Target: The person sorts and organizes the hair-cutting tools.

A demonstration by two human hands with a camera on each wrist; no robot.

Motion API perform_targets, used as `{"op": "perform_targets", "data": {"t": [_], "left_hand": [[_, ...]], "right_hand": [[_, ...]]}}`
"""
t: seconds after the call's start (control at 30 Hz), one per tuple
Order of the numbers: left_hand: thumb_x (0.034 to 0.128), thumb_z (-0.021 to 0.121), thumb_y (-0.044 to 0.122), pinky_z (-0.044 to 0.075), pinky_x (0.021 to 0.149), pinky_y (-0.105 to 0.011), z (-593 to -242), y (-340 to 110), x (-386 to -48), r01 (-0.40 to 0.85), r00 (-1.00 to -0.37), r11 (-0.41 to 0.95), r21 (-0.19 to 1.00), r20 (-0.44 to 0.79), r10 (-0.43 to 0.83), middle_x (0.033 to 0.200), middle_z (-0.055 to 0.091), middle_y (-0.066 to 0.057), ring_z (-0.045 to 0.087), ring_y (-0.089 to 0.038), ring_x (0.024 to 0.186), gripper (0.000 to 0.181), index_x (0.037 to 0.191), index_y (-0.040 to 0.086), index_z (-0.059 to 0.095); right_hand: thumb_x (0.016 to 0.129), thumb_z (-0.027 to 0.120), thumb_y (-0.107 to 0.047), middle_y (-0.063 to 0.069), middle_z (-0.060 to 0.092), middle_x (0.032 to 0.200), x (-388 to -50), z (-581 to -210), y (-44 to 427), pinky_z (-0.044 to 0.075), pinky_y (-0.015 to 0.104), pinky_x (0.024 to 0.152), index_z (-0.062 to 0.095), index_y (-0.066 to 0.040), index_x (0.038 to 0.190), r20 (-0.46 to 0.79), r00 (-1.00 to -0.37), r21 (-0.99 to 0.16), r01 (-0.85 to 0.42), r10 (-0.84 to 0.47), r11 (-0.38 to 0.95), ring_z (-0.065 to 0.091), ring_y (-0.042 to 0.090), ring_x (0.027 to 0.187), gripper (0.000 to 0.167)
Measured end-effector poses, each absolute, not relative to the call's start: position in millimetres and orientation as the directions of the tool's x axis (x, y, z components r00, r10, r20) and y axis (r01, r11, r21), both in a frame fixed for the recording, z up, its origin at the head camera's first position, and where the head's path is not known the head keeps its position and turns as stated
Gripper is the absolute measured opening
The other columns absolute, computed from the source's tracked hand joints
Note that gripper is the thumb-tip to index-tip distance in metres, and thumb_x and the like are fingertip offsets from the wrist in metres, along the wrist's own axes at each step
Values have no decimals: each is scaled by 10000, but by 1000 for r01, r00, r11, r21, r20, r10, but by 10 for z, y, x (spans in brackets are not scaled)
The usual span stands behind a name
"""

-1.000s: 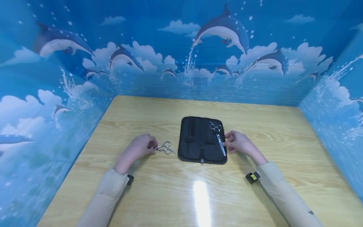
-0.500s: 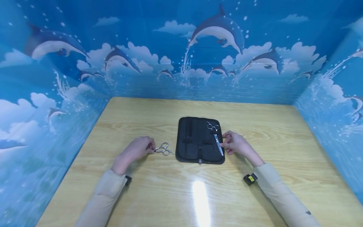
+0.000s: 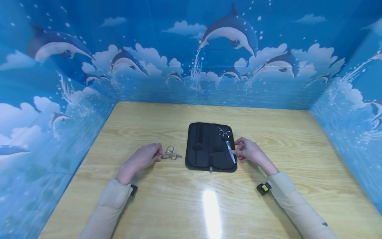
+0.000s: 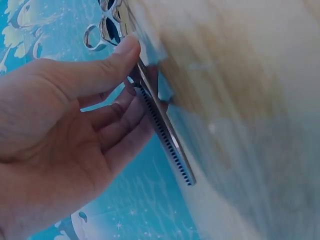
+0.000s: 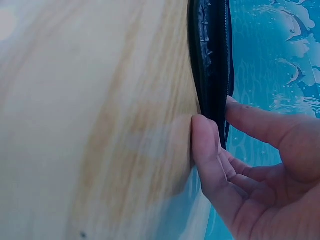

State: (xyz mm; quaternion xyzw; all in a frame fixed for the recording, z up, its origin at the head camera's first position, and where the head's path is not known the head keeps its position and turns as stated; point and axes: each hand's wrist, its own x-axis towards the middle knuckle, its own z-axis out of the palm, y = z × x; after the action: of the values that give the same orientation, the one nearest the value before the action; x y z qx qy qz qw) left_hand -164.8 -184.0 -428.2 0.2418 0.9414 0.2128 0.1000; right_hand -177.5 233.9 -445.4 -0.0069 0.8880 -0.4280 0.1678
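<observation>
Silver toothed scissors (image 3: 170, 153) are pinched by my left hand (image 3: 144, 155), their finger rings pointing right towards the case. In the left wrist view, the thumb and fingers of the left hand (image 4: 65, 105) grip near the pivot, and the toothed blade (image 4: 167, 132) sticks out past them. A black zip case (image 3: 206, 142) lies spread flat, with a second pair of scissors (image 3: 228, 146) on its right side. My right hand (image 3: 250, 152) pinches the right edge of the case (image 5: 212, 55), thumb on one side and fingers on the other.
The wooden table (image 3: 167, 196) carries the case near its middle, with a bright glare streak in front. Blue dolphin-print cloth (image 3: 191, 66) stands behind the table and along both sides.
The view has shifted slightly. The scissors in my left hand have drawn back a little leftwards and turned, their rings now higher. My right hand has kept its place at the case edge.
</observation>
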Motion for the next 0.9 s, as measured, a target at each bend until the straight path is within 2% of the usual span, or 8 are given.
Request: {"op": "perform_targets", "data": {"t": [0.13,0.27,0.37,0.47,0.53,0.67,0.83,0.9], "left_hand": [[928,706,81,564,754,-360,-4249,-1880,-1665,379,-870,783,493,-98,483,847,645,-15,606,-159,780,84,950,66,627],[937,692,65,578,774,-386,-4235,-1907,-1700,379,-879,754,537,-45,474,869,679,-44,649,-194,806,73,971,50,629],[933,700,57,589,784,-393,-4197,-1886,-1731,401,-885,733,549,26,465,891,701,-64,678,-222,832,81,984,36,640],[929,709,63,593,782,-389,-4085,-1793,-1748,454,-869,718,528,86,487,900,711,-67,693,-227,849,96,992,28,646],[928,711,66,590,767,-382,-3988,-1683,-1735,511,-841,699,501,120,528,892,711,-61,692,-216,839,93,986,30,646],[930,716,99,583,750,-331,-3830,-1372,-1658,640,-751,649,411,156,642,893,713,-22,688,-165,818,101,991,57,648],[952,701,97,565,732,-237,-3735,-949,-1520,720,-637,559,412,73,767,928,710,5,679,-128,815,107,1030,83,629],[960,693,97,551,712,-212,-3724,-816,-1477,736,-594,525,428,36,804,924,709,10,661,-112,795,93,1029,94,630]], "right_hand": [[935,731,-100,149,653,917,-1767,-4461,2353,606,325,576,470,103,1332,-292,-944,-761,132,-154,636,624,162,654,517],[955,715,-148,150,667,941,-1765,-4465,2375,587,314,609,478,80,1345,-267,-954,-735,113,-133,668,634,159,661,510],[989,673,-218,179,680,1038,-1746,-4422,2383,577,407,776,500,44,1359,-177,-979,-698,56,-96,714,690,268,823,486],[1019,624,-276,199,673,1145,-1704,-4334,2340,520,504,924,537,16,1359,-56,-995,-691,-18,-77,723,660,366,1044,457],[1039,592,-293,204,653,1223,-1667,-4271,2268,511,526,968,560,-6,1360,-6,-995,-726,-62,-96,684,628,386,1133,433],[1061,555,-271,202,658,1278,-1574,-4169,2062,550,479,952,590,-11,1361,40,-971,-829,-163,-234,535,638,396,1142,399],[1059,553,-213,204,680,1266,-1416,-4121,1832,584,381,909,582,37,1372,-5,-884,-878,-220,-467,426,688,356,1096,402],[1061,548,-196,204,703,1213,-1337,-4115,1773,597,389,876,593,50,1357,-64,-843,-893,-190,-534,407,719,316,1032,388]]}}
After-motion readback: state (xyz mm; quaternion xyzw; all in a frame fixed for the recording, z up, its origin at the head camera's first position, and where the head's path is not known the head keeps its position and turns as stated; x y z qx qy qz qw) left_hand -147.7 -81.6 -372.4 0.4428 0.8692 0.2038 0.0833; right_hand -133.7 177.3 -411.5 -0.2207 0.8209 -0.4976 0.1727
